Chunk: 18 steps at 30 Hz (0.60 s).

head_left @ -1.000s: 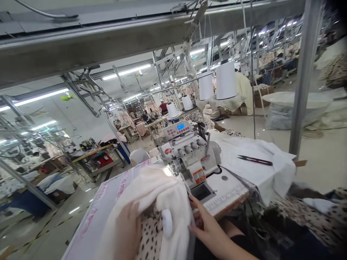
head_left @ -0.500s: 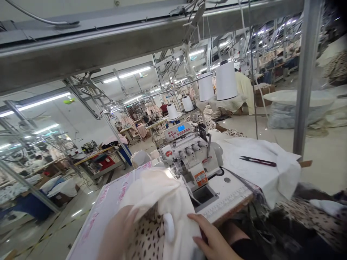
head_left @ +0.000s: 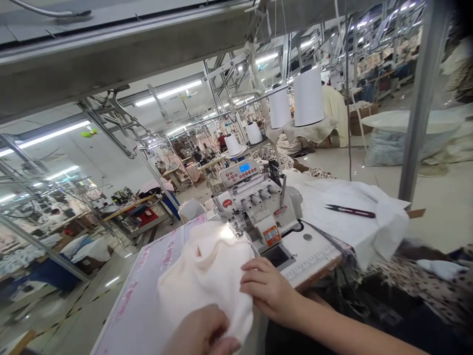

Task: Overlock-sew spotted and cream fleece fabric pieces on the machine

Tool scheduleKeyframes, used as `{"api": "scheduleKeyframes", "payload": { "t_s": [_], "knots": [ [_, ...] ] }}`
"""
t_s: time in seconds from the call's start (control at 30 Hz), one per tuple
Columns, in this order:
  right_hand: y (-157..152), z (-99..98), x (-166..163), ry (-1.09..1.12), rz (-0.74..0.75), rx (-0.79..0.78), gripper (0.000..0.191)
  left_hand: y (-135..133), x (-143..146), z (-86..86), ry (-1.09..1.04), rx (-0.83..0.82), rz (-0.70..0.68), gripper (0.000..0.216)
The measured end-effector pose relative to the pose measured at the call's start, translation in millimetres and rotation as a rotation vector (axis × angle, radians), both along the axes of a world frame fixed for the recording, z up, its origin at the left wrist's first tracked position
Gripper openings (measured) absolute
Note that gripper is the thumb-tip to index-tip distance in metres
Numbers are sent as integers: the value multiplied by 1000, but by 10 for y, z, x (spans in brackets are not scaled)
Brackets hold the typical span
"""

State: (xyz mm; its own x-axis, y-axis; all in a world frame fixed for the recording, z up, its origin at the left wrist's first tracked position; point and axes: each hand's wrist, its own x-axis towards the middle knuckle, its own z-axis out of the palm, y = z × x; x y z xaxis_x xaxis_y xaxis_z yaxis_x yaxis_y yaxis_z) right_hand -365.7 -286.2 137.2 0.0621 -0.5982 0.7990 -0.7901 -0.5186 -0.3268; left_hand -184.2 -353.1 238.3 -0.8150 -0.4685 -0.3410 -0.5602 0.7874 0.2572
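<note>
Cream fleecy fabric (head_left: 207, 276) lies bunched on the table, its far edge under the lit needle area of a white overlock sewing machine (head_left: 254, 202). At the fabric's near edge, my left hand (head_left: 203, 328) is closed in a pinch on the cloth. My right hand (head_left: 271, 291) is at the fabric's right side, in front of the machine, with its fingers bent over the edge; its thumb is hidden. The spotted side of the cloth is out of sight.
Thread snips (head_left: 351, 211) lie on white cloth (head_left: 369, 236) right of the machine. Large thread cones (head_left: 309, 98) stand behind it. A metal post (head_left: 424, 103) rises at the right. Spotted cloth (head_left: 417, 291) is heaped at the lower right.
The fabric has been turned over, so its spotted side no longer shows. My left hand has moved right and down; my right hand has moved up, nearer the machine.
</note>
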Motion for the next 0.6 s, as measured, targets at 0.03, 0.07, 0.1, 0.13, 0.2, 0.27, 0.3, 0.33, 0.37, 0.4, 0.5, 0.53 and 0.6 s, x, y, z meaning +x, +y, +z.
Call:
{"api": "scheduleKeyframes", "payload": {
  "t_s": [0.03,0.07,0.1,0.13,0.2,0.27,0.3,0.33,0.37,0.4,0.5,0.53,0.6],
  "knots": [
    [-4,-9,15,-9,11,17,19,-24,-30,-104,103,-37,-19,31],
    [-6,-20,32,-15,14,38,19,-45,-69,-219,223,-97,-43,37],
    [-7,-27,48,-17,11,55,19,-60,-118,-338,329,-165,-72,49],
    [-4,-30,59,-17,5,62,18,-70,-176,-455,409,-229,-101,61],
    [11,-13,61,-12,2,53,16,-77,-296,-662,491,-319,-153,74],
    [40,22,26,-3,2,26,16,-77,-383,-810,523,-369,-180,73],
    [56,37,-2,0,-9,11,18,-76,-402,-861,536,-380,-177,72],
    [71,47,-33,2,-27,-3,20,-74,-404,-900,551,-380,-155,69],
    [82,48,-63,0,-52,-13,22,-70,-389,-930,563,-368,-115,66],
    [89,39,-89,-5,-76,-22,23,-62,-363,-954,572,-346,-68,62],
    [80,-24,-121,-16,-71,-26,19,-23,-268,-997,592,-297,35,50],
    [74,-46,-116,-16,-44,-19,17,-10,-248,-1002,603,-305,41,47],
    [64,-66,-94,-29,8,-6,16,0,-250,-990,645,-366,16,46]
  ]
}}
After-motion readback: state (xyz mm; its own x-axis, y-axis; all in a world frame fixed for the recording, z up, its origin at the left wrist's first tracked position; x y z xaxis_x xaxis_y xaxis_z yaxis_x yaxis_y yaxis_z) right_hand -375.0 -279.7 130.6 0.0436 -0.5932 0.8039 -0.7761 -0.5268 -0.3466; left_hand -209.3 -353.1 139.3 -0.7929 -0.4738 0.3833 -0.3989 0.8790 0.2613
